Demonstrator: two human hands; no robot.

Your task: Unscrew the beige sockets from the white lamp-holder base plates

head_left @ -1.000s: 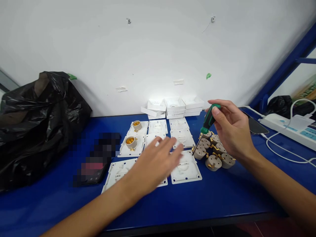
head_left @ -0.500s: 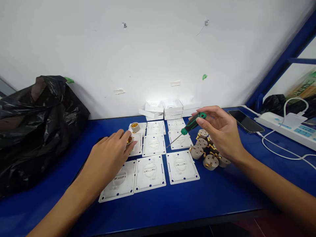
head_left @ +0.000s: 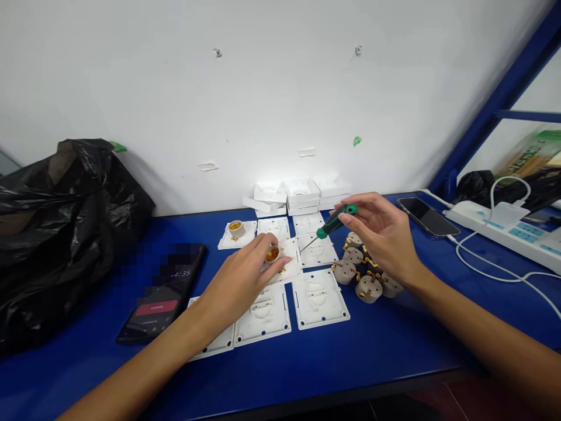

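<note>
My left hand point(head_left: 249, 269) is closed round a lamp socket point(head_left: 272, 254) with a brass-coloured inside, over a white square plate point(head_left: 289, 266) in the middle of the group. My right hand point(head_left: 377, 225) grips a green and black screwdriver point(head_left: 336, 221), its thin shaft slanting down and left towards the plates. Another socket point(head_left: 236, 228) stands on the back left plate point(head_left: 249, 233). In front lie more bare plates, one point(head_left: 321, 313) at the right and one point(head_left: 267, 324) beside it. Several beige sockets with brass tabs point(head_left: 369, 287) sit below my right hand.
White box-like covers point(head_left: 302, 196) are stacked by the wall. A dark phone point(head_left: 164, 298) and a black plastic bag point(head_left: 74, 234) are on the left. To the right lie another phone point(head_left: 427, 216), a power strip point(head_left: 504, 228) and white cables.
My left hand has moved right with the socket, from the left column of plates to the middle, uncovering the dark phone. My right hand still holds the screwdriver, slightly shifted.
</note>
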